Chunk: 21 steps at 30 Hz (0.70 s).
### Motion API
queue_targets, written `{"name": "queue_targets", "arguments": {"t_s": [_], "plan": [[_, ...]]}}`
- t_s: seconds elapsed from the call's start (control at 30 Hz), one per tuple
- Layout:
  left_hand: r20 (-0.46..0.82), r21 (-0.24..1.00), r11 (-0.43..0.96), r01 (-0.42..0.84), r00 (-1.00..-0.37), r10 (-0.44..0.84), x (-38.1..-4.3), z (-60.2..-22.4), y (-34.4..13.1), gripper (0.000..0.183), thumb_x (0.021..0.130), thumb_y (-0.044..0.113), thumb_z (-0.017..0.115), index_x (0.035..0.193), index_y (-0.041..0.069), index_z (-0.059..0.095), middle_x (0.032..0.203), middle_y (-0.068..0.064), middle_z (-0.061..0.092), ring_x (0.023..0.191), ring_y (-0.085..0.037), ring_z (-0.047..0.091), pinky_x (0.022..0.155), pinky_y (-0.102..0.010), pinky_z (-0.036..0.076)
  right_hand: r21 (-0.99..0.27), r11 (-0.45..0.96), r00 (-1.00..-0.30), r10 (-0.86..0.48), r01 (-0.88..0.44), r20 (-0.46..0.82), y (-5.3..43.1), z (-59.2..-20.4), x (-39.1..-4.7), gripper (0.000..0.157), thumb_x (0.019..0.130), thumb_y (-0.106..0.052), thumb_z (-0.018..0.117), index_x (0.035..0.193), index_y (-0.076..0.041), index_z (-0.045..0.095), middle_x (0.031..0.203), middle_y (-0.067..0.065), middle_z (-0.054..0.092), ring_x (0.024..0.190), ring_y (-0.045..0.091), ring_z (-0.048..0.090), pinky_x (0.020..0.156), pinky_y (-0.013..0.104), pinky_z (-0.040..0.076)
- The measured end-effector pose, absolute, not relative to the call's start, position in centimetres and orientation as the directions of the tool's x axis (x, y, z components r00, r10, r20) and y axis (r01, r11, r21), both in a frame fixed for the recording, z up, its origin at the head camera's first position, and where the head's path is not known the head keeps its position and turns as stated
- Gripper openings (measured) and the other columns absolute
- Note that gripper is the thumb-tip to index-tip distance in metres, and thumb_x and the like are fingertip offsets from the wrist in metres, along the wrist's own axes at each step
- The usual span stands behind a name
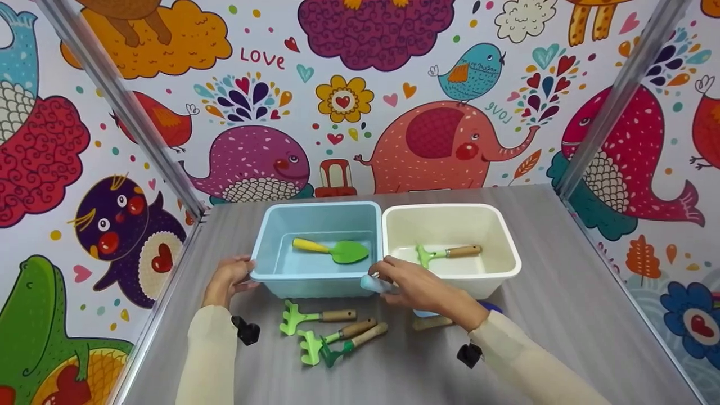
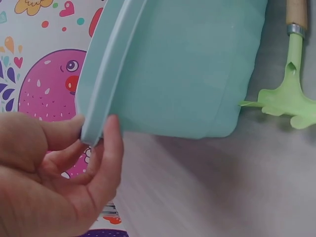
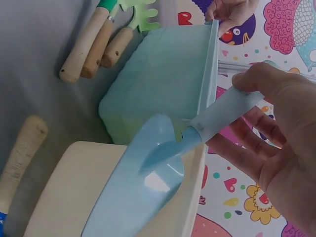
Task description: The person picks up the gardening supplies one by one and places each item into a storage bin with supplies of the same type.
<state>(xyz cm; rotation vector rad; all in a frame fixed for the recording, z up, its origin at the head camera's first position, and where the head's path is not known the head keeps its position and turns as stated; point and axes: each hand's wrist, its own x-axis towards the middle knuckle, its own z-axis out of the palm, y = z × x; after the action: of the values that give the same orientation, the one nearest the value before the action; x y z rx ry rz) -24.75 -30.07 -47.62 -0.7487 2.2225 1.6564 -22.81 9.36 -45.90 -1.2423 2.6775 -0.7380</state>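
The blue bin (image 1: 315,289) sits at 9 o'clock from the white bin (image 1: 513,253). The person's left hand (image 1: 229,277) pinches the blue bin's rim at its 8 o'clock corner; it should keep that bin steady. The right hand (image 1: 416,286) grips the handle of a blue shovel (image 3: 133,182), near the white bin's 7 o'clock corner. A firm pinch and a slow lift should keep the wide blade from bumping the rims. High at 11 o'clock, a red word (image 1: 262,58) says "Love". No brand can be read.

Trowel (image 1: 349,252) in L tub (image 1: 320,288), rake (image 1: 464,251) in R tub (image 1: 484,275); 3 tools (image 1: 358,328) frt of L.
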Motion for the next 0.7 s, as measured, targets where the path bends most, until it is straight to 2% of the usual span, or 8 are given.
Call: {"name": "queue_targets", "arguments": {"t_s": [0.23,0.47,0.57,0.7], "plan": [[-0.509,0.809,0.196,-0.554,-0.827,-0.238,-24.6,-47.8,-30.1,0.049,0.107,0.011,0.04,0.152,-0.007,0.032,0.151,-0.03,0.042,0.121,-0.029,0.058,0.109,-0.043,0.048,-0.566,0.513,-0.663,-0.744,-0.646,0.083,8.6,-44.4,-23.3,0.045,0.091,-0.015,0.074,0.131,-0.015,0.054,0.116,0.006,0.064,0.101,0.019,0.062,0.09,0.035,0.058],[-0.512,0.791,0.238,-0.563,-0.823,-0.246,-24.7,-47.9,-30.1,0.048,0.107,0.014,0.041,0.151,-0.005,0.035,0.15,-0.028,0.045,0.12,-0.028,0.062,0.101,-0.039,0.055,-0.63,0.42,-0.636,-0.755,-0.653,0.156,8.3,-44.0,-23.8,0.046,0.089,-0.008,0.073,0.13,-0.008,0.053,0.114,0.011,0.065,0.097,0.02,0.062,0.079,0.035,0.061],[-0.522,0.786,0.234,-0.572,-0.817,-0.246,-24.7,-47.8,-30.0,0.048,0.108,0.014,0.041,0.152,-0.005,0.035,0.151,-0.028,0.045,0.122,-0.028,0.061,0.102,-0.04,0.054,-0.645,0.413,-0.642,-0.75,-0.642,0.158,8.0,-43.9,-23.7,0.046,0.089,-0.009,0.074,0.13,-0.009,0.053,0.114,0.01,0.065,0.099,0.019,0.063,0.082,0.034,0.06],[-0.524,0.785,0.232,-0.574,-0.816,-0.245,-24.7,-47.7,-30.0,0.048,0.108,0.014,0.04,0.152,-0.004,0.034,0.15,-0.027,0.045,0.12,-0.027,0.061,0.103,-0.039,0.054,-0.683,0.389,-0.648,-0.744,-0.618,0.163,7.6,-43.6,-23.6,0.045,0.089,-0.01,0.073,0.129,-0.009,0.054,0.115,0.009,0.065,0.103,0.02,0.064,0.088,0.041,0.059]]}}
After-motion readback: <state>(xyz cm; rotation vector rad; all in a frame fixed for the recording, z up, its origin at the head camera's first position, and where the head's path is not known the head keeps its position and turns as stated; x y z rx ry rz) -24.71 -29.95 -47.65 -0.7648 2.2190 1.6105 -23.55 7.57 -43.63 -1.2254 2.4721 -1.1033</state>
